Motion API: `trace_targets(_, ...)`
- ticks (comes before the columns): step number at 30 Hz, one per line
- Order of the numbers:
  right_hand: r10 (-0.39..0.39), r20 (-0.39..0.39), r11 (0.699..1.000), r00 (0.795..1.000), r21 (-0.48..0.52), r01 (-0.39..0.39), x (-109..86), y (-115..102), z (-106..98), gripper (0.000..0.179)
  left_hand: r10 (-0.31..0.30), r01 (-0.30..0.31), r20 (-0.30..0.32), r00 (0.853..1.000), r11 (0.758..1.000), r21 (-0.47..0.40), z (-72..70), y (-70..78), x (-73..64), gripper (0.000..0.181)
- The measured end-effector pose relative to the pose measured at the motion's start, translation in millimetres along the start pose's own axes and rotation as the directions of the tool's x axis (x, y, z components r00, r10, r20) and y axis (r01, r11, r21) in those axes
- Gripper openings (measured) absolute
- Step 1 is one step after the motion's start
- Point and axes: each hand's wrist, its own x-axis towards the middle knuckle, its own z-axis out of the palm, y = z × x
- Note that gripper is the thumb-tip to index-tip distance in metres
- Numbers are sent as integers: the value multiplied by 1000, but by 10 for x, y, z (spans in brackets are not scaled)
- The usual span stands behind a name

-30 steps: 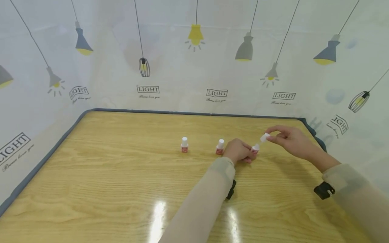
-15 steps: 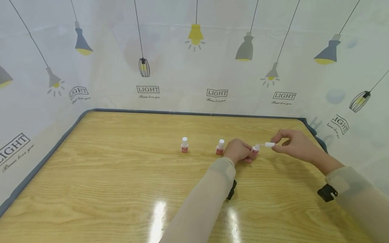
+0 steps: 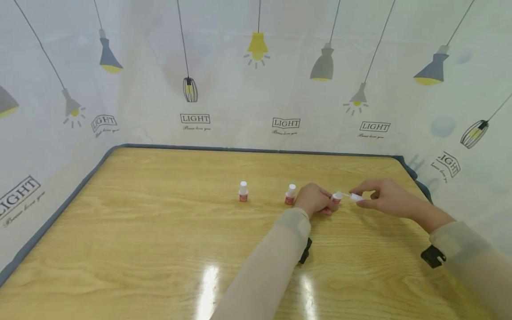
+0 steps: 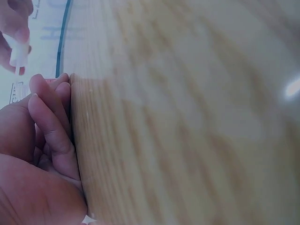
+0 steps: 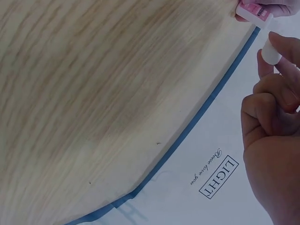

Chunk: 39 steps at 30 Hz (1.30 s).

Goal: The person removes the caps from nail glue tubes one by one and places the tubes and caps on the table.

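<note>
Nearest, the left sleeve (image 3: 260,266) and the right sleeve (image 3: 472,262) are reaching over the wood-grain bench (image 3: 160,231), each with a black fixture (image 3: 433,256) showing below the cuff. Glare is shining on the near part of the bench.

Farther out, the left hand (image 3: 314,199) is holding an uncapped bottle (image 3: 336,199) — its grip is closing around the bottle's body, the fingers partly hiding the red label. The right hand (image 3: 388,198) is facing it, its grip pinching a white cap (image 3: 356,198) between thumb and fingertips, while the other fingers are curling toward the palm. A thin stem (image 3: 346,194) is pointing from the cap toward the bottle's mouth — whether its tip is touching cannot be told.

Just left of the left hand, a capped bottle (image 3: 290,194) is standing upright; a second capped bottle (image 3: 243,191) is standing farther left, well apart.

Beyond them, a dark blue edging (image 3: 256,150) is bordering the bench, and behind that a pale backdrop (image 3: 224,80) is showing printed lamps and the word LIGHT.
</note>
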Motion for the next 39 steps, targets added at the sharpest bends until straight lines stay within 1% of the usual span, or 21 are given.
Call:
trace_targets(3,24,-3,1000,1000,8,-24,4,22,33,28,-5,6,3,1000,1000,-15,12,-21,12,17)
trace_targets(7,85,-18,994,996,75,-83,17,47,58,28,0,0,3,1000,1000,-28,19,-27,27,21)
trace_targets(12,108,-35,989,994,107,-104,45,84,104,29,-8,8,6,1000,999,-36,23,-21,32,22)
trace_targets(15,99,-37,991,994,97,-95,65,99,143,31,-10,10,9,1000,1000,-26,29,-24,32,21)
trace_targets(20,96,-20,993,995,78,-94,120,125,223,26,-2,2,1,1000,1000,-3,22,-24,29,20)
trace_targets(25,97,5,992,995,86,-97,159,121,283,26,7,-7,-5,1000,1000,-18,12,-11,24,18)
trace_targets(31,111,3,990,994,88,-111,177,111,310,26,-3,3,-5,1000,999,-35,25,-12,33,19)
trace_targets(39,98,17,990,995,95,-100,212,120,346,26,-7,7,-4,1000,999,-34,12,-11,23,20)
